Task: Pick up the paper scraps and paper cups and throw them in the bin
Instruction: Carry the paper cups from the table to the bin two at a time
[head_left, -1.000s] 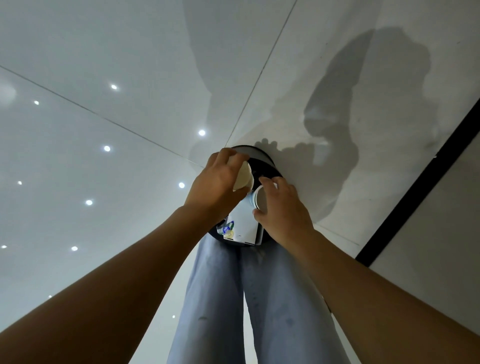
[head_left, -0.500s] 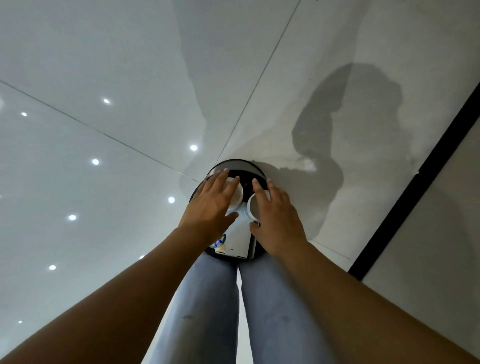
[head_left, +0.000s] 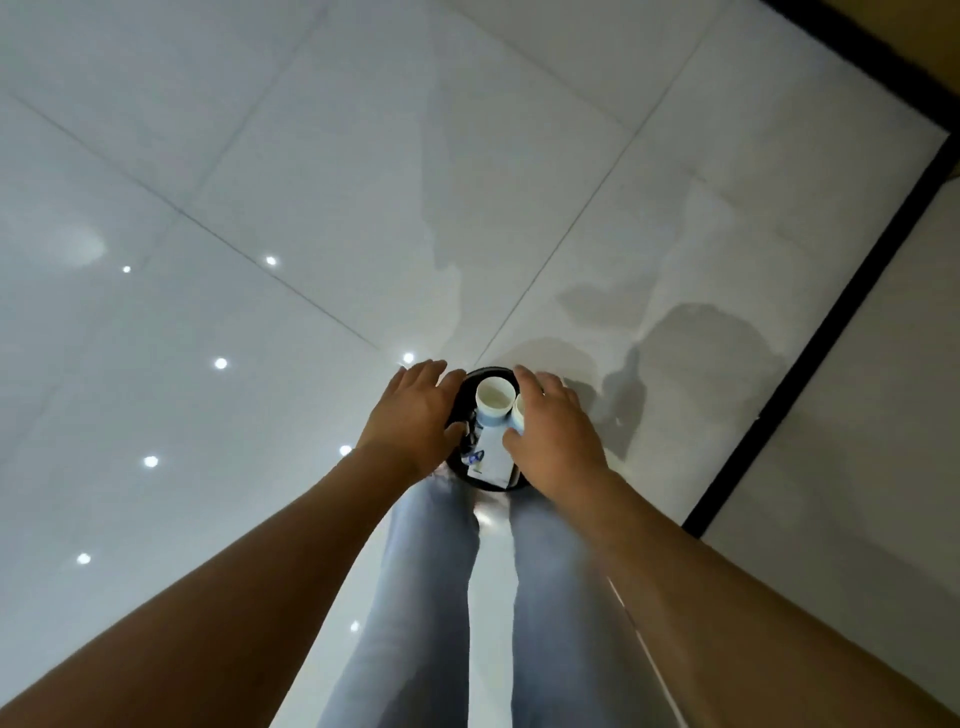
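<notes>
A round black bin (head_left: 487, 371) stands on the floor just past my legs. Inside it a white paper cup (head_left: 493, 398) with a pale blue side lies mouth-up. A second paper cup (head_left: 519, 414) shows only an edge beneath my right hand. Below the cups lies a white printed carton (head_left: 491, 458). My left hand (head_left: 415, 418) hovers over the bin's left rim, fingers straight and holding nothing. My right hand (head_left: 557, 439) is spread over the bin's right side, fingers relaxed.
Glossy white floor tiles (head_left: 291, 171) with reflected ceiling lights surround the bin. A black strip (head_left: 810, 353) runs diagonally on the right. My legs in light blue jeans (head_left: 431, 571) stand right behind the bin.
The cup my left hand held now lies in the bin. Both hands have opened and moved apart over the rim. The view has pulled back from the bin.
</notes>
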